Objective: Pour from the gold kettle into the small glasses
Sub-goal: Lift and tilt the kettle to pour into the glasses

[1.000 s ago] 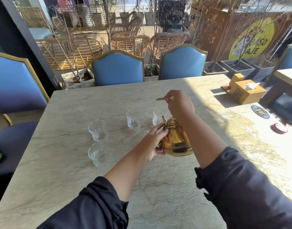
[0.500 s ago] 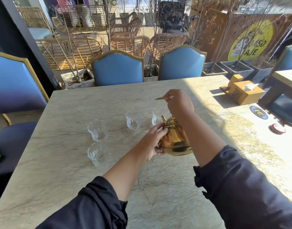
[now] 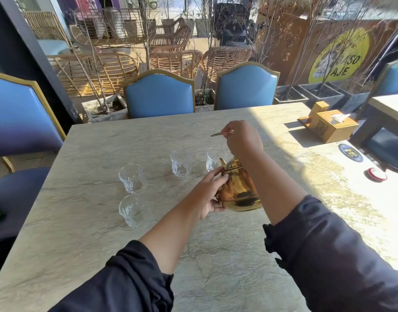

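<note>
— So, what's your grip on?

— Your right hand (image 3: 242,140) pinches the thin handle (image 3: 216,134) raised above the gold kettle (image 3: 239,188); your left hand (image 3: 208,192) presses against its side.

— And the pouring?

— Not started, I'd judge. All four small glasses (image 3: 181,163), from the kettle's nine to twelve o'clock, look empty.

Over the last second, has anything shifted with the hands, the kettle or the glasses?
Nothing has visibly changed. The left hand still rests against the side of the gold kettle, which stands on the table. The right hand still hovers above it, pinching a thin metal piece. The four small glasses stand where they were, and look empty.
</note>
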Tool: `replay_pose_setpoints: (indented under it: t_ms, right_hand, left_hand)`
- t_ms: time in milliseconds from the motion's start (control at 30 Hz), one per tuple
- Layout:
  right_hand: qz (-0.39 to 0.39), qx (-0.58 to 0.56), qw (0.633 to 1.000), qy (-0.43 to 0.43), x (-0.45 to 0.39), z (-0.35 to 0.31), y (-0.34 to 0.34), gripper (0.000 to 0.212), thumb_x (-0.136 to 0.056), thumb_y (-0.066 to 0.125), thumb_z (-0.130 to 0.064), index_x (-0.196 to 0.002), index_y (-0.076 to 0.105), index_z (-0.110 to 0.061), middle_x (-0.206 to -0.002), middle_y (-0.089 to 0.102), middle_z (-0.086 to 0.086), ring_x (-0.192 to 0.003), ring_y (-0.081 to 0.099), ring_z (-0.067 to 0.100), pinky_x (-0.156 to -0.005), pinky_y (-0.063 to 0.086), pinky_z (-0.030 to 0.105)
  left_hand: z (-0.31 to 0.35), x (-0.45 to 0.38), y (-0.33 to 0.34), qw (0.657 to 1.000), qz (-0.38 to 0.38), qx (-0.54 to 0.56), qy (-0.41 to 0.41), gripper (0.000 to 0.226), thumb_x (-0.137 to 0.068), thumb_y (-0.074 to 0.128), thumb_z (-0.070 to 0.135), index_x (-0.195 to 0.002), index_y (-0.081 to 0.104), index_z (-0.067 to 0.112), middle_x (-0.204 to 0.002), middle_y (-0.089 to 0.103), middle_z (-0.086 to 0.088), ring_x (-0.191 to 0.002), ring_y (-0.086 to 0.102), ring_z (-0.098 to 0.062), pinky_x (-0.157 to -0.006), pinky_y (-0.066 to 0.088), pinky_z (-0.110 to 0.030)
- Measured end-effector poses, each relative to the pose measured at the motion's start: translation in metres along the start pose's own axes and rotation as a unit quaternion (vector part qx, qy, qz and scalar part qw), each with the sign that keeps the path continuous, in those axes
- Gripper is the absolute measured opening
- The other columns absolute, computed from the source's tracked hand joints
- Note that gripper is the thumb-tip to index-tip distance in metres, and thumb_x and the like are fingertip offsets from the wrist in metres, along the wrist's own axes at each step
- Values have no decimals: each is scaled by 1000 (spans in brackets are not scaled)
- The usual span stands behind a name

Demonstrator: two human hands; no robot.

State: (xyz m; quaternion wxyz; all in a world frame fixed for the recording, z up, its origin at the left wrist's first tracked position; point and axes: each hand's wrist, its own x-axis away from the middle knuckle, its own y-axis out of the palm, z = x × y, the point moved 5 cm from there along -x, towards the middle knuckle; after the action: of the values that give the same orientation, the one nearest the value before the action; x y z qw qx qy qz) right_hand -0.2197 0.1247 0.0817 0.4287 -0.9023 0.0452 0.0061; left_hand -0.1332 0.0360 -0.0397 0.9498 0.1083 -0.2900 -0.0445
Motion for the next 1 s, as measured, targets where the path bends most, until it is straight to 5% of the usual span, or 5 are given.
replay_pose_setpoints:
  t_ms: [233, 633, 800, 1000]
  right_hand:
    - [-6, 0, 1000, 2, 0, -3, 2, 27, -92, 52, -7, -91, 71, -26, -97, 73, 7, -91, 66, 30, -62, 44, 31]
    - [18, -25, 1000, 5, 5, 7, 3, 27, -91, 51, -3, -92, 71, -21, -92, 71, 5, -71, 57, 23, -57, 40, 29]
    - [55, -88, 995, 6, 24, 22, 3, 24, -93, 52, -3, -97, 71, -19, -102, 72, 4, -77, 62, 21, -61, 49, 34]
    - [75, -150, 986, 15, 46, 25, 9, 28, -92, 49, 1, -99, 68, -18, -101, 71, 2, -79, 64, 20, -56, 41, 26]
  left_hand:
    - [2, 1, 0, 1000, 0, 9, 1, 37, -96, 60, 30, -130, 53, 42, -102, 62, -7, -91, 63, -31, -87, 54, -53]
    - [0, 0, -2, 1000, -8, -17, 6, 36, -96, 60, 29, -129, 52, 43, -105, 60, -6, -98, 64, -33, -93, 52, -55]
    - [-9, 2, -8, 999, -3, -47, 25, 42, -94, 62, 30, -133, 52, 45, -109, 65, -6, -102, 65, -32, -95, 52, -53]
    - [-15, 8, -24, 994, 9, -85, 65, 53, -91, 65, 36, -137, 45, 51, -115, 70, 1, -101, 71, -22, -94, 52, -49]
